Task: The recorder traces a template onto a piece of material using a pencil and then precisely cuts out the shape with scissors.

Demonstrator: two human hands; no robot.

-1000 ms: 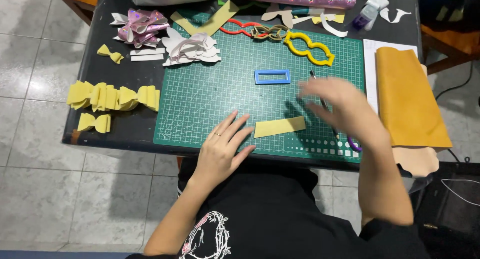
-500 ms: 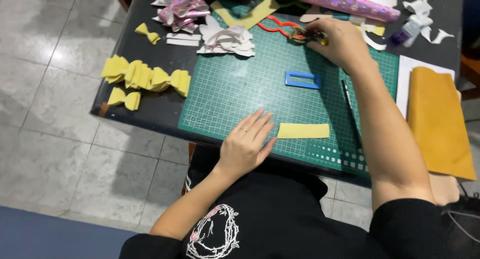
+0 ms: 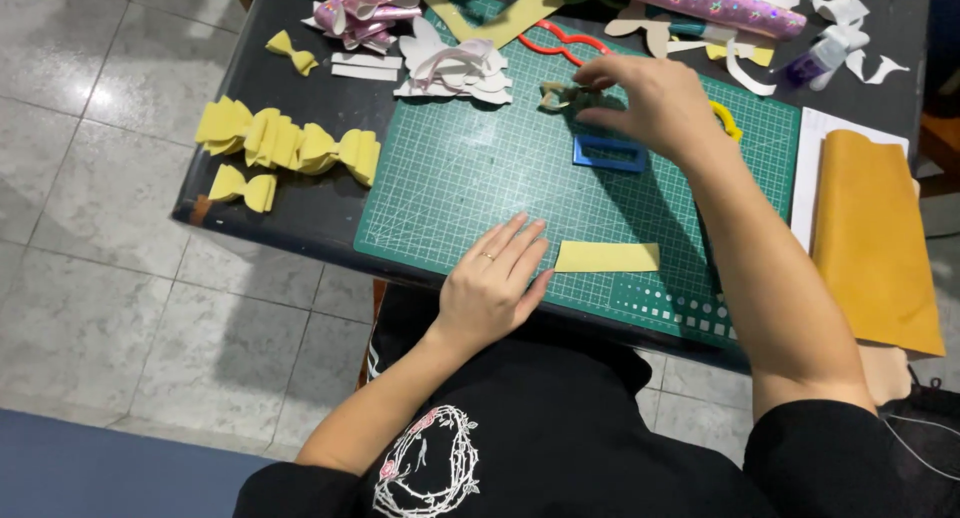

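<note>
Your left hand (image 3: 490,283) lies flat, fingers together and extended, on the near edge of the green cutting mat (image 3: 470,178), holding nothing; its fingertips are just beside the left end of a yellow rectangular strip (image 3: 607,257), though I cannot tell whether they touch it. Your right hand (image 3: 650,103) is out at 12 o'clock over the far part of the mat, fingers pinched on a small olive-coloured cut-out shape (image 3: 562,95) (its outline is partly hidden by the fingers). A blue rectangular frame template (image 3: 609,154) sits on the mat just under that hand, toward 6 o'clock from it. A red outline template (image 3: 560,46) lies at 11 o'clock of the right hand, beside a pile of white folded pieces (image 3: 455,68). Yellow bows (image 3: 290,143) rest on the dark table (image 3: 320,203) at 9 o'clock of the mat. A mustard fabric sheet (image 3: 875,238) lies at 3 o'clock, well apart from both hands
</note>
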